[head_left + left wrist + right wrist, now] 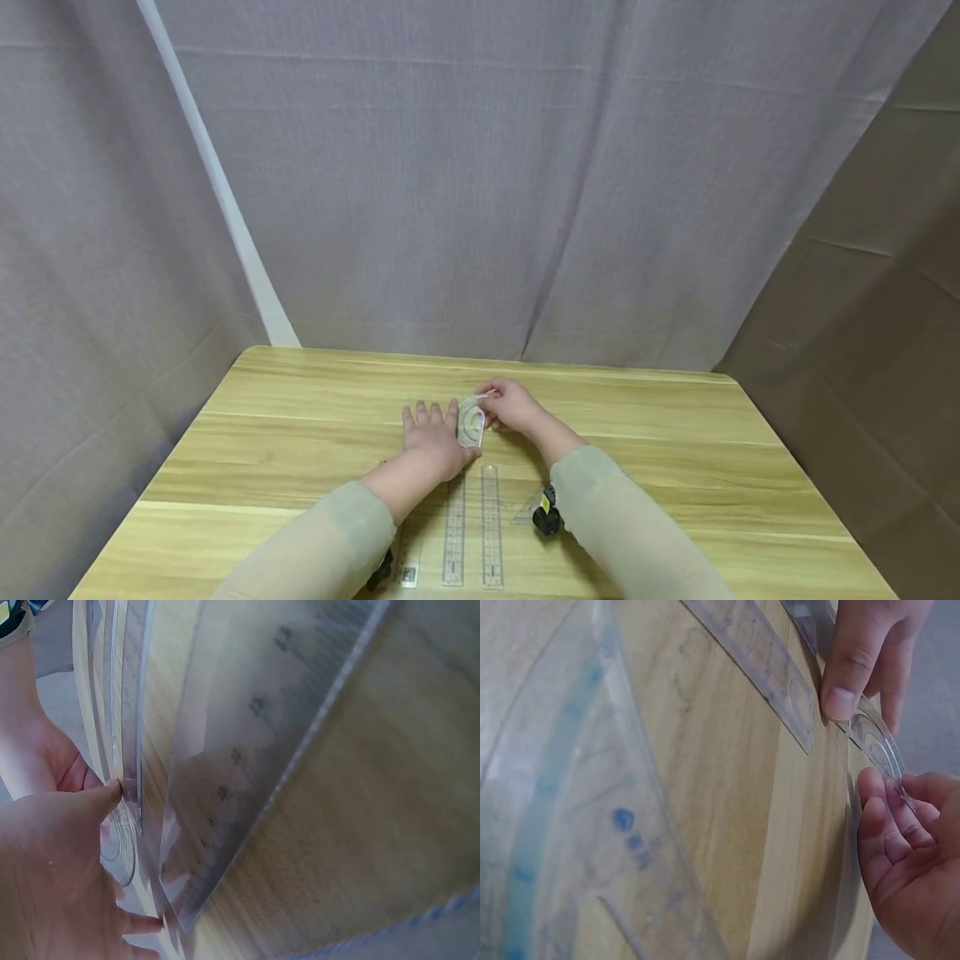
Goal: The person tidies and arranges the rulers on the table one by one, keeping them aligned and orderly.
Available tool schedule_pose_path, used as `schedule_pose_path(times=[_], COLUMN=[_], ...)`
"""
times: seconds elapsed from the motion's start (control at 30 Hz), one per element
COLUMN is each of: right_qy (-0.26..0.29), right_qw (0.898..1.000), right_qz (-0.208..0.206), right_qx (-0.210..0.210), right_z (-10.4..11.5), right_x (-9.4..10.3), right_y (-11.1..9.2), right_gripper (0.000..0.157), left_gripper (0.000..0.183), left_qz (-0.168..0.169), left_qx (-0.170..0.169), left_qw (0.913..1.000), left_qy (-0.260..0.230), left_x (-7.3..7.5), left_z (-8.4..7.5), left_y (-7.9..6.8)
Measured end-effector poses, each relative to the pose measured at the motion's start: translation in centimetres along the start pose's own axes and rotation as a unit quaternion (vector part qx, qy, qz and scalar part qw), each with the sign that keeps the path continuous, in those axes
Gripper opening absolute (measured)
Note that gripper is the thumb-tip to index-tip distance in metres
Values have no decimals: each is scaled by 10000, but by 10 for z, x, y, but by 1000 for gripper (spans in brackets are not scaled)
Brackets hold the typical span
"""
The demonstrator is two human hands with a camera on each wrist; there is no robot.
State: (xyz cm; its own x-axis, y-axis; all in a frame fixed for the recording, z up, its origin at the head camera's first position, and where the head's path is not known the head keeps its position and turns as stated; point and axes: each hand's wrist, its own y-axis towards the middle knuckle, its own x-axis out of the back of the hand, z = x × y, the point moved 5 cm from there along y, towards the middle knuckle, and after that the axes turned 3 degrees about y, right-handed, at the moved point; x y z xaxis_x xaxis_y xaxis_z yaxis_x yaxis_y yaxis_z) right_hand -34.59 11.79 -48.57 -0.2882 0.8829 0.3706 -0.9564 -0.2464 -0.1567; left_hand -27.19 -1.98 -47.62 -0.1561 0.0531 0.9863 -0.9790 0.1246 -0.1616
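Note:
A clear protractor stands between the two hands, over the far half of the table. My right hand pinches its right edge between thumb and fingers; the right wrist view shows the right hand gripping one end of the protractor. My left hand has its fingers spread and straight, with the thumb at the protractor's near corner. In the left wrist view, the left hand partly covers the protractor.
Two clear rulers lie side by side nearer the body. Another clear measuring piece lies left of them, partly under the left arm. A clear set square lies by the right wrist. Grey curtains surround the wooden table.

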Motion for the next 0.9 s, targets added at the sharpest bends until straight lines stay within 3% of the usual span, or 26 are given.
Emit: schedule_pose_path(times=[0.17, 0.57, 0.9], right_qy=[36, 679, 1313], right_qw=[10000, 9973, 9912], right_qz=[53, 251, -1], right_qx=[33, -88, -180], right_z=[0, -7, -16], right_x=[-1, 3, 12], right_y=[-1, -4, -8], right_gripper=[31, 34, 34], left_gripper=[97, 94, 89], left_qz=[-23, -137, -222], left_qx=[-50, -247, -431], left_qw=[10000, 9994, 9985], left_qy=[-38, -177, -236], left_x=[0, 3, 3], left_z=[-1, -3, -5], left_y=[0, -2, -3])
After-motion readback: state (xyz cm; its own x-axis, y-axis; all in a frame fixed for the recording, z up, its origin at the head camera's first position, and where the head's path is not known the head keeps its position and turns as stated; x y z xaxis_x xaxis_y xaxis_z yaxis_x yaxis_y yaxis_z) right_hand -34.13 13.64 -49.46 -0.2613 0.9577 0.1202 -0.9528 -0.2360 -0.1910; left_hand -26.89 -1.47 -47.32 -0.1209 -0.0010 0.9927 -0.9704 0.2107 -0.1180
